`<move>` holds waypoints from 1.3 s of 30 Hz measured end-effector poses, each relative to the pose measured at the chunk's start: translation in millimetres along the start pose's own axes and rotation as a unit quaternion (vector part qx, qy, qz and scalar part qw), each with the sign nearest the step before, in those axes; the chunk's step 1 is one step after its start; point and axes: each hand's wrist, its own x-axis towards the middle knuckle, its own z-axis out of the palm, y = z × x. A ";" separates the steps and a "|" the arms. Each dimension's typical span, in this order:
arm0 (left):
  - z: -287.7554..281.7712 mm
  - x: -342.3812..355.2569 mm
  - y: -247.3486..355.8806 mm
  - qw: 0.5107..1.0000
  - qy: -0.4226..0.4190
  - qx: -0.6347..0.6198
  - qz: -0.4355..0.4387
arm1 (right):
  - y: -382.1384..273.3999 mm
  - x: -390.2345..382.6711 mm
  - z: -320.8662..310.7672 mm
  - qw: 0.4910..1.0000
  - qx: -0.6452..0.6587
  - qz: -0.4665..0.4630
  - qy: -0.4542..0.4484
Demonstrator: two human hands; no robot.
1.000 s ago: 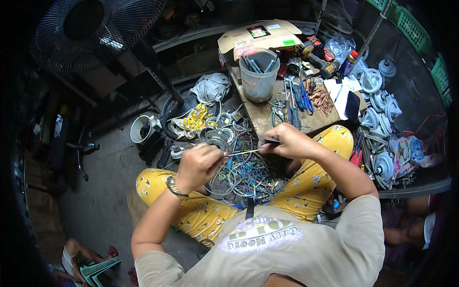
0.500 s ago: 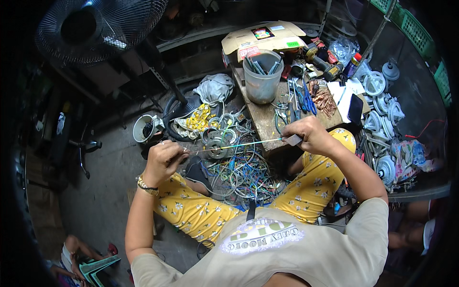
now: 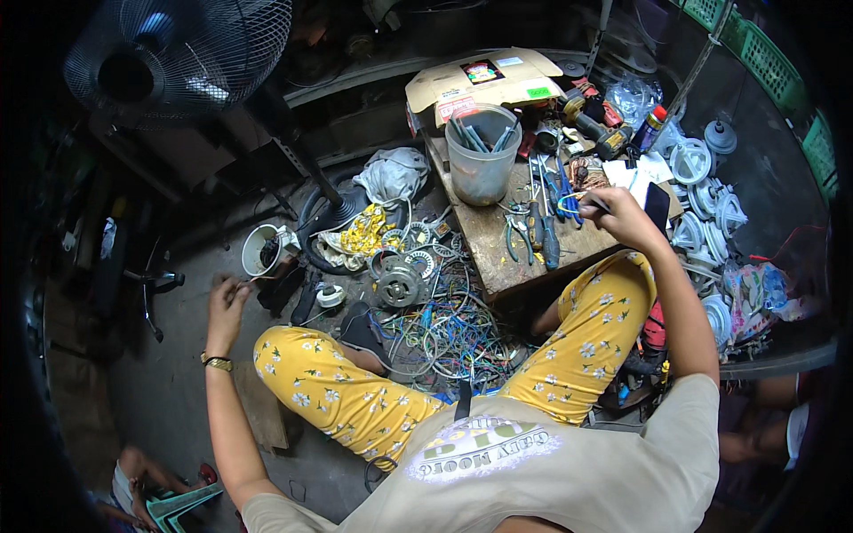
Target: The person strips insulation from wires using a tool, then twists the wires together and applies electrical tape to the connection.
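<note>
Copper-ish wire looks stretched taut between both arms flung wide, right hand (image 3: 619, 216) pinching its end over the wooden worktop (image 3: 498, 258), left hand (image 3: 227, 302) closed on something tiny near the floor.

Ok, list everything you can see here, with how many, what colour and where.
fan: one, dark, upper left
bucket: one, grey, holding tools, on the low wooden table
cardboard box: one, tan, behind the bucket
pliers: several, dark and blue handles, on the table
wire coils: a tangled heap, mixed colours, on the floor between the knees
motor part: one, metal, beside the coils
white cup: one, on the floor at left
white round parts: many, at right
left hand: stretched out low at left, fingers pinched
right hand: over the table, gripping a thin tool
</note>
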 end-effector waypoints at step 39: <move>224.7 62.2 215.3 0.576 -0.115 -0.806 -0.065 | -140.5 108.2 195.0 0.962 0.082 -0.178 0.190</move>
